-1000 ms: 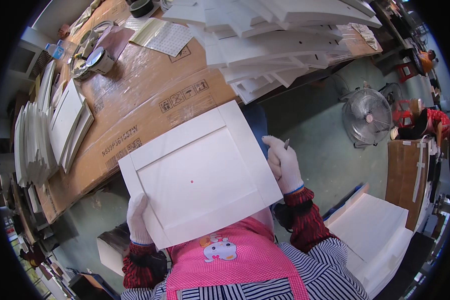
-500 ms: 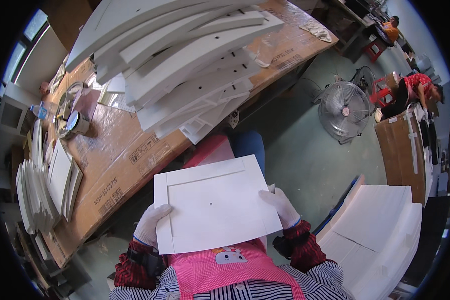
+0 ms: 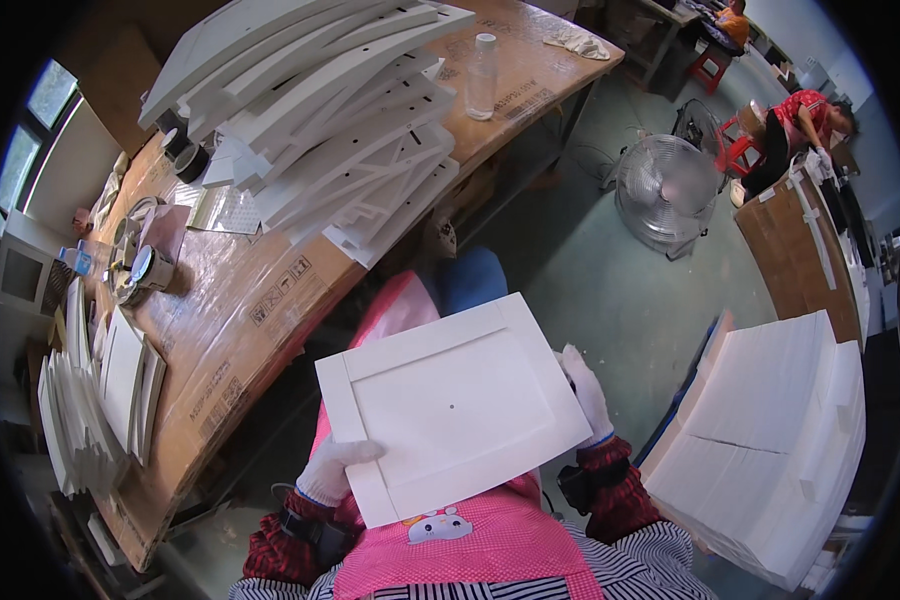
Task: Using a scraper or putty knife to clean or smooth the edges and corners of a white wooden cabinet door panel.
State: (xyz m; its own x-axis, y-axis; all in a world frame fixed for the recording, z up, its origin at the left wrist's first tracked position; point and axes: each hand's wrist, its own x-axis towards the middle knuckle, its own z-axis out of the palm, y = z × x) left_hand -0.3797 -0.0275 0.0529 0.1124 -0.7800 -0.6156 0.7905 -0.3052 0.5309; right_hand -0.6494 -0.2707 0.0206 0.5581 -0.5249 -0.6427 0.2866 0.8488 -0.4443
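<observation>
Over my lap I hold a white framed panel (image 3: pixel 470 440), slightly tilted, with a sunken middle and a small dark dot at its centre. My left hand (image 3: pixel 338 468), in a white glove, grips its lower left side with the thumb on the front face. At the right edge is my gloved right hand (image 3: pixel 588 395), closed against the side; its fingers are partly hidden. A pink apron (image 3: pixel 460 555) lies beneath the panel's near edge.
A cardboard-covered table (image 3: pixel 260 350) carries stacked white curved panels (image 3: pixel 340 130), a clear bottle (image 3: pixel 481 78) and a tub (image 3: pixel 152 268). At right stand a stack of white panels (image 3: pixel 750 400), a floor fan (image 3: pixel 667 190) and a person in red (image 3: pixel 805 115) near a carton (image 3: pixel 795 245).
The panel has turned anticlockwise and shifted slightly right. My right hand has moved up along its edge, the thumb leaving the front face. The view has shifted, bringing the bottle into sight.
</observation>
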